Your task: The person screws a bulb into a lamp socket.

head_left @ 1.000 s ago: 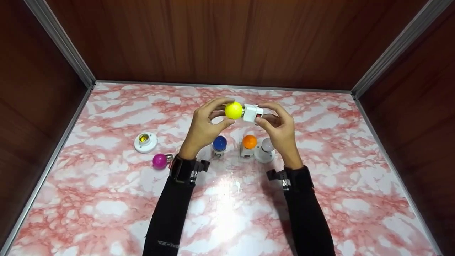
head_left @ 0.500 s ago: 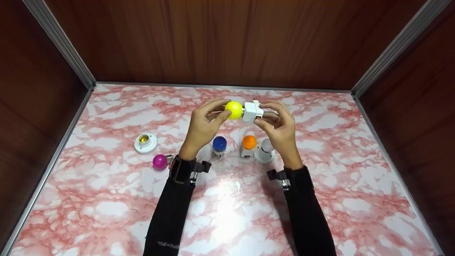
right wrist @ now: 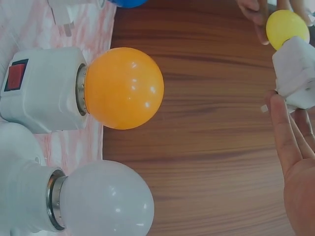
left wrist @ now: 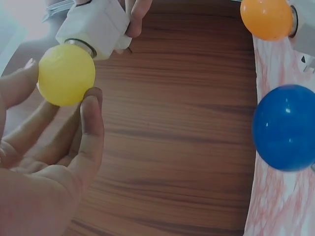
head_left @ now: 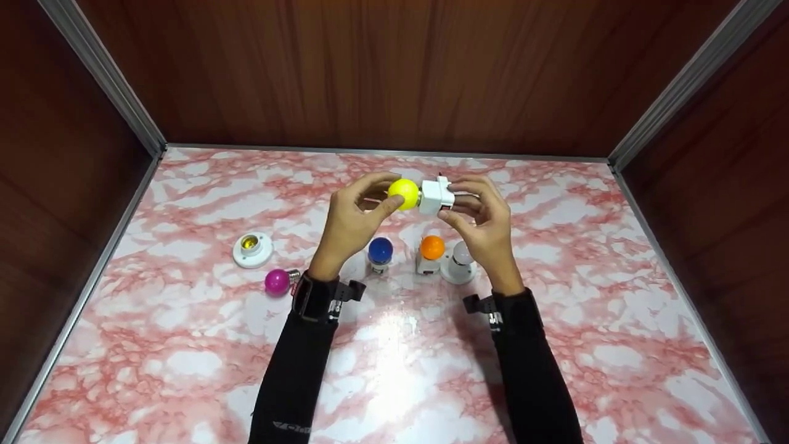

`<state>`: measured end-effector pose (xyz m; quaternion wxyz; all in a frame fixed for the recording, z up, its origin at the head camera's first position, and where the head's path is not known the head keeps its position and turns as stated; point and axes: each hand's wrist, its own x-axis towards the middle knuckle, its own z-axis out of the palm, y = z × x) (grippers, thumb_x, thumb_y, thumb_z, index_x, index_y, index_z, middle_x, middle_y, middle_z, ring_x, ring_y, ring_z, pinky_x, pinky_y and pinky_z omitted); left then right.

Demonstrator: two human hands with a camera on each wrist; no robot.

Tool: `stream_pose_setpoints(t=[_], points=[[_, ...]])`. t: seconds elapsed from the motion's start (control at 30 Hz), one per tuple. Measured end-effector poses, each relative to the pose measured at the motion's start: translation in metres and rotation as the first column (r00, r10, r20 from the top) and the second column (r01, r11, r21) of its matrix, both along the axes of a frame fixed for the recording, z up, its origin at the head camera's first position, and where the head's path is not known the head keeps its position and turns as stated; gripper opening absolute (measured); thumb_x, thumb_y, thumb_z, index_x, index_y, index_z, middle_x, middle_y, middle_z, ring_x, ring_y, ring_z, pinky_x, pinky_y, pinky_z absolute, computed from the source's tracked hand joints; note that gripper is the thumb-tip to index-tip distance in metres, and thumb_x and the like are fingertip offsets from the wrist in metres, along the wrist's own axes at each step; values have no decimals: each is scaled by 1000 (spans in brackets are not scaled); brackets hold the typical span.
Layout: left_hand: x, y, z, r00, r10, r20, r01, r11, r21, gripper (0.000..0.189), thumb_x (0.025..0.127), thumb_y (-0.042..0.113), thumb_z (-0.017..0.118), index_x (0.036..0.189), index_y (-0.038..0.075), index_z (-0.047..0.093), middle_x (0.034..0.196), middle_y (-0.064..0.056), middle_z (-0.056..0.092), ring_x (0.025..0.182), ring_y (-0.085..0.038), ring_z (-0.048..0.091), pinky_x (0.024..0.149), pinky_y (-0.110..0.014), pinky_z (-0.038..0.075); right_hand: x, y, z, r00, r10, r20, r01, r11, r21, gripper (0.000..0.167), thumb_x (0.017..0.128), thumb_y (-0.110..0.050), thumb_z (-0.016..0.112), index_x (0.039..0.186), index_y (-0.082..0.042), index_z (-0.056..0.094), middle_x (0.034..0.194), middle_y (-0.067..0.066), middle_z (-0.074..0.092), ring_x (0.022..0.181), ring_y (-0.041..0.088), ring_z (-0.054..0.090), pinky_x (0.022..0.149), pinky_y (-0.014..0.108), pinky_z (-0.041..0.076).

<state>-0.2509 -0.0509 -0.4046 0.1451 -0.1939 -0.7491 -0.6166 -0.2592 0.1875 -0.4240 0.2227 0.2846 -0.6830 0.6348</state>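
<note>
My left hand [head_left: 357, 213] pinches a yellow light bulb [head_left: 404, 194] between thumb and fingers, above the table. The bulb's metal base points right, into a white plug-in lamp socket [head_left: 435, 197]. That socket is gripped by my right hand [head_left: 484, 213], thumb at its near side and fingers at the far side. In the left wrist view, the thumb and fingertips lie around the yellow bulb [left wrist: 66, 74], and a thin band of metal thread shows at the socket's mouth. From the right wrist, the white socket [right wrist: 295, 71] sits at my fingertips, with a plug pin sticking out.
On the marbled table [head_left: 185, 357] stand a blue bulb [head_left: 380, 250], an orange bulb [head_left: 432, 248] in a switched socket, and a white bulb [head_left: 462, 253] in a round holder. Leftward are a bare round lamp holder [head_left: 253, 250] and a loose magenta bulb [head_left: 277, 282]. Wood panels enclose the table.
My left thumb has moved from below the yellow bulb up onto its front. The socket has turned in my right hand, so its red switch has swung down and its plug side shows.
</note>
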Motion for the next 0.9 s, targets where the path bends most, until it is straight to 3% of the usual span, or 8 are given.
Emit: stream_pose_setpoints(t=[0.27, 0.5, 0.73, 0.9], points=[[-2, -5, -3, 997, -56, -50, 54, 998, -40, 44, 95, 17, 81, 136, 4, 70, 133, -13, 76, 112, -25, 74, 99, -35, 65, 1, 1, -1, 1000, -15, 18, 15, 1000, 17, 41, 87, 3, 83, 122, 14, 64, 124, -4, 64, 98, 10, 78, 91, 25, 66], [-3, -5, -4, 991, -92, -102, 92, 996, -4, 49, 92, 9, 82, 137, 0, 68, 135, -18, 74, 116, -30, 74, 105, -37, 63, 1, 1, 0, 999, -37, 30, 36, 999, 31, 40, 88, 4, 82, 123, 14, 65, 122, 12, 65, 94, 9, 77, 89, 24, 66], [-2, -3, -3, 988, -139, -63, 144, 987, 71, 54, 91, 1, 81, 142, -6, 63, 143, -24, 67, 125, -34, 71, 110, -29, 59, 2, 0, 0, 999, -44, 27, 44, 999, 7, 39, 87, 8, 81, 122, 14, 64, 124, 0, 65, 98, 10, 77, 90, 24, 66], [1, 0, -1, 995, -99, -16, 100, 991, 87, 48, 95, 7, 79, 140, -3, 66, 140, -22, 69, 121, -32, 72, 108, -33, 62, 1, -2, 1, 999, -28, -26, 27, 999, -24, 39, 86, 8, 82, 120, 17, 63, 126, 10, 62, 102, 13, 77, 93, 26, 66]])
